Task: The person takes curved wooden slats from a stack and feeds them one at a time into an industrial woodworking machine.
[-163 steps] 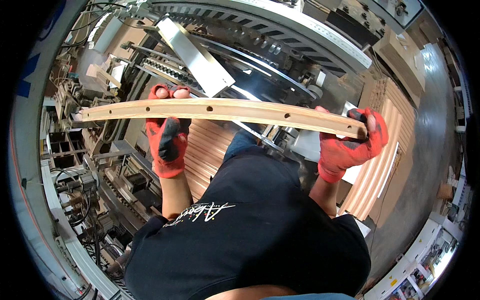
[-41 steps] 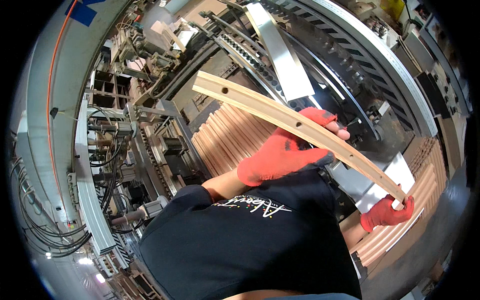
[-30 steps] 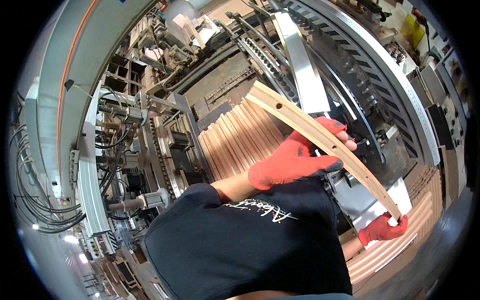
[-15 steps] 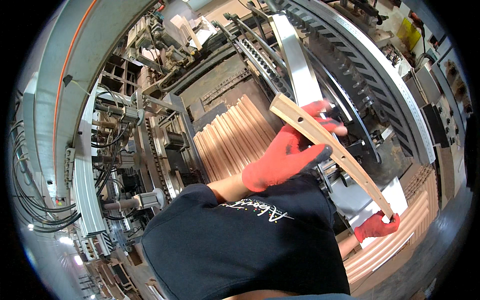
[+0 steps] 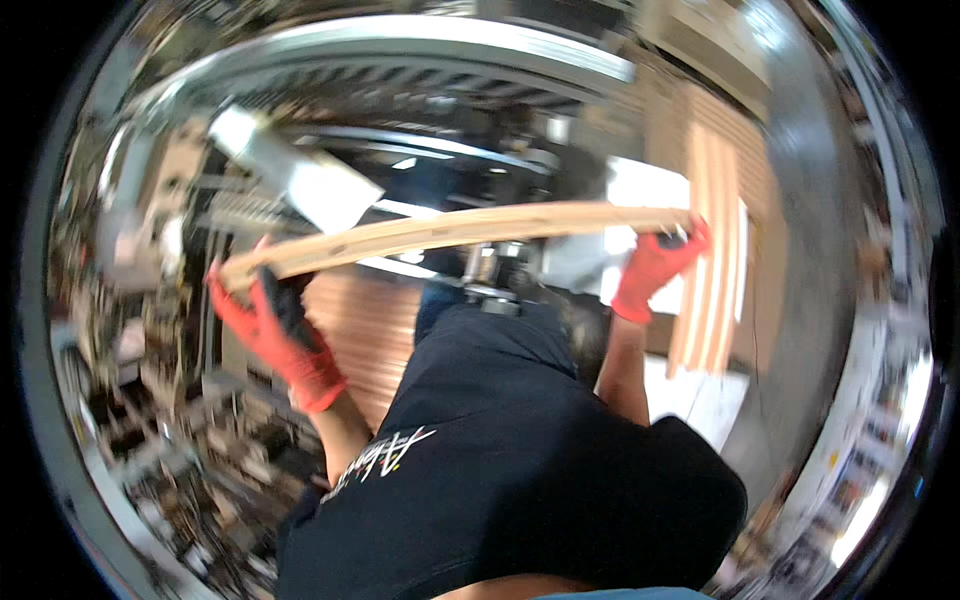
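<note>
A long wooden slat [image 5: 460, 228] with dark holes along its face spans the space between my two gloved hands. At its left end my left hand [image 5: 280, 335], in a red glove with dark fingertips, is closed around the wood. My right hand [image 5: 660, 262], gloved the same way, grips the other end. That right end hangs over white sheets and a small stack of wooden strips [image 5: 708, 250]. Motion smears the picture, so the fingertips are not sharp.
Ribbed wooden strips [image 5: 360, 335] lie side by side below my left forearm. A white metal chute [image 5: 295, 175] slants beyond the slat. Machine rails [image 5: 400, 50] arc across the far side. White sheets [image 5: 640, 185] lie at the right.
My body and view have turned to the right. My left hand has shifted from the slat's middle to its left end. My right hand still holds the other end.
</note>
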